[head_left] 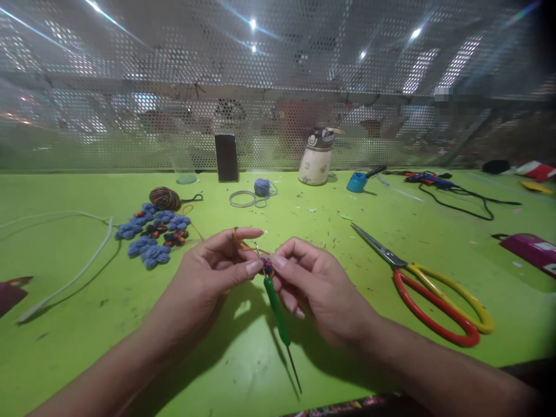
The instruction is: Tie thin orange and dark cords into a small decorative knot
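Note:
Between my two hands is a small dark multicoloured crochet piece (266, 266), partly covered by the fingertips. My left hand (217, 263) pinches its left side with thumb and fingers, and orange-brown yarn (235, 243) loops around the raised index finger. On the other side, my right hand (310, 272) pinches the piece between thumb and index finger. A crochet hook (277, 310) with a green handle passes through the work, its metal tip up and its thin rear end pointing down. The yarn runs back toward a dark variegated yarn ball (165, 198).
Blue and dark crochet flowers (150, 250) lie at left, near a white cable (93, 266). Large scissors (428, 289) with red and yellow handles rest at right. Behind stand a phone (226, 158), a bottle (315, 159) and a small blue yarn ball (262, 186). A glue gun (430, 180) lies far right.

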